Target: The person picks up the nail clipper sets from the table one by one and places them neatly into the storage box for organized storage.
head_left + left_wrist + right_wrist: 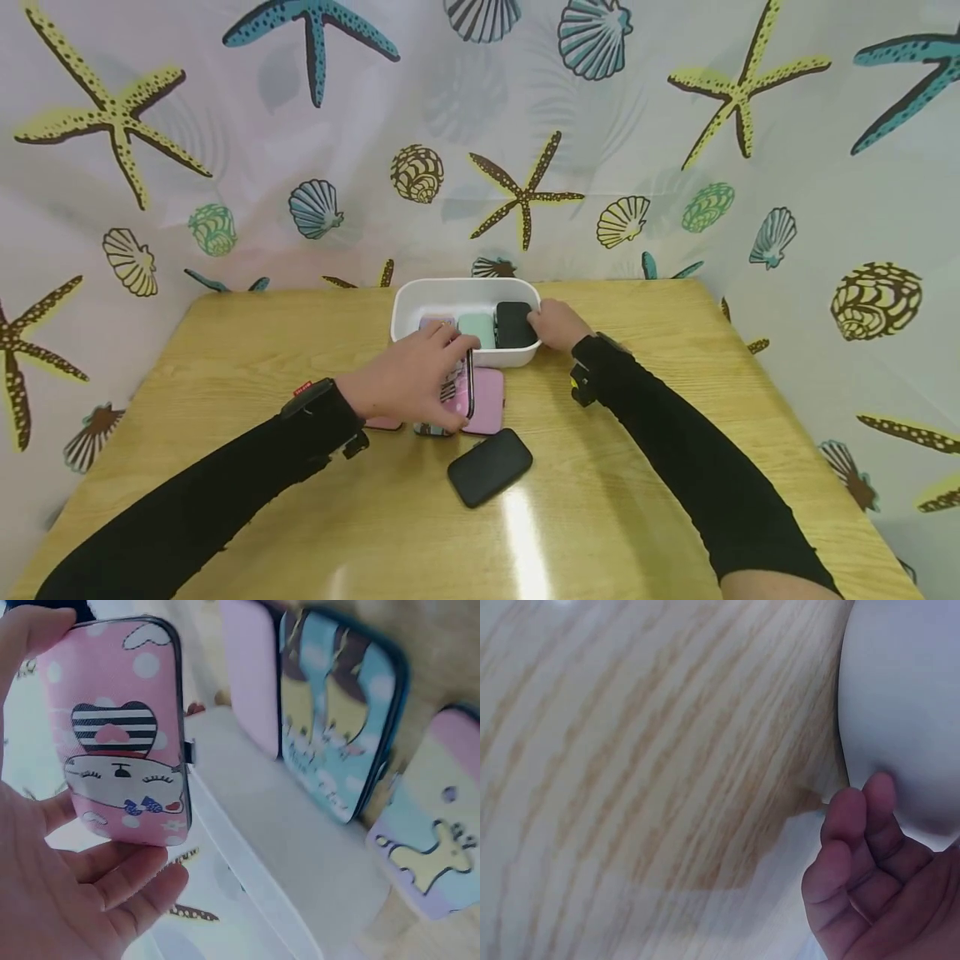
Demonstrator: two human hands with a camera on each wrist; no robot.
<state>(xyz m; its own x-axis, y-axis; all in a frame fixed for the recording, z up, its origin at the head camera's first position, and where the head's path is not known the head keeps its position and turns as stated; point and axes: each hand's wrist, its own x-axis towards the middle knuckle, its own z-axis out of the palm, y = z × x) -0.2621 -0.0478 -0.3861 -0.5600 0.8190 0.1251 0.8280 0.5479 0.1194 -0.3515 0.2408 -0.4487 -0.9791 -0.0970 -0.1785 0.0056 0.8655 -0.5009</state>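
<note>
My left hand grips a small pink case by its edges, thumb on one end and fingers on the other. It bears a cartoon face with a striped bow and has a black rim with a clasp. The case is held up just in front of a white plastic bin. At the bin's right end, my right hand holds the rim, its fingers curled against the outer wall in the right wrist view. Inside the bin are a black case, a mint case and a partly hidden lilac case.
On the wooden table, a black case lies nearest me. A plain pink case, a blue case with giraffes and a pastel giraffe case lie before the bin. A patterned curtain hangs behind.
</note>
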